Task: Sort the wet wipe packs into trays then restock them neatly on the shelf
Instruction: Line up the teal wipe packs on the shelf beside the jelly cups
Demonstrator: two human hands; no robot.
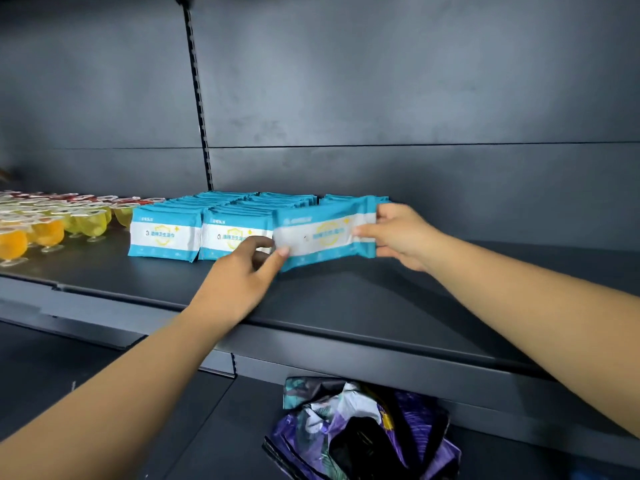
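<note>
Head view, both hands (398,233) pinching wipe pack (325,232) ends, long axis left-right

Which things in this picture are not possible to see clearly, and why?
- Head view: the rear wet wipe packs are hidden behind the front ones, so their count is unknown.
- The held pack is motion-blurred; its print is unreadable, and the left hand and right hand cover its ends.
- Jelly cups are cut off by the left edge.
- The purple bag runs off the bottom edge.
</note>
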